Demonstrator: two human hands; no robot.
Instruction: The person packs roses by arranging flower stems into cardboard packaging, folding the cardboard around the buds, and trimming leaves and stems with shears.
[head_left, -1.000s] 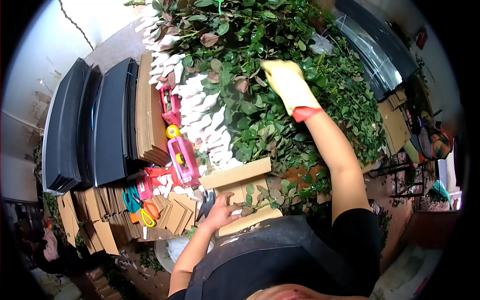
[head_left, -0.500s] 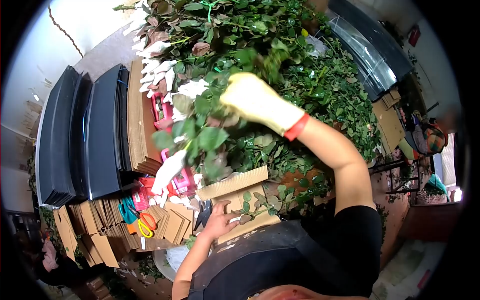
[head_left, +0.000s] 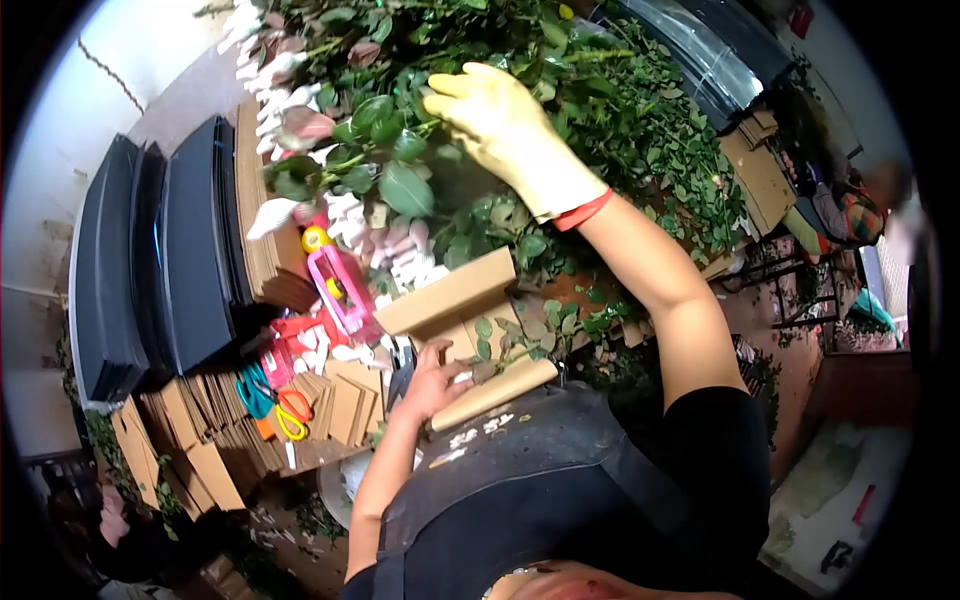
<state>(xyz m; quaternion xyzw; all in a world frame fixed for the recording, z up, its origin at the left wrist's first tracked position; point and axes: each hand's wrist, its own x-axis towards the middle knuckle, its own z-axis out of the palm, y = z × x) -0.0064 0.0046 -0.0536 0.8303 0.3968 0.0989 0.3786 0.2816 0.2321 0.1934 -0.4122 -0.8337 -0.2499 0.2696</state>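
Observation:
My right hand (head_left: 505, 135), in a yellow glove with a red cuff, is raised over the leafy stems. Its fingers are closed around a rose stem, whose green leaves (head_left: 405, 190) and white-sleeved head (head_left: 272, 217) extend left. My left hand (head_left: 430, 390) is bare and lies on the folded cardboard wrap (head_left: 450, 290), fingers apart. Beside its fingertips, a white-tipped stem with leaves (head_left: 540, 345) lies in the wrap. Several white-sleeved heads (head_left: 400, 250) are lined up behind the wrap, with a pink tape dispenser (head_left: 340, 290) to their left.
Dark board stacks (head_left: 195, 250) stand at the left. Scissors with yellow and orange handles (head_left: 290, 415), teal-handled scissors (head_left: 254, 392) and small cardboard pieces (head_left: 350, 410) lie in front. A large leafy pile (head_left: 640, 130) fills the back. A person (head_left: 865, 205) is at the far right.
My right hand first moved left and towards me with a stem from the pile, then rose back and slightly right. My left hand stays at the wrap. The view has shifted.

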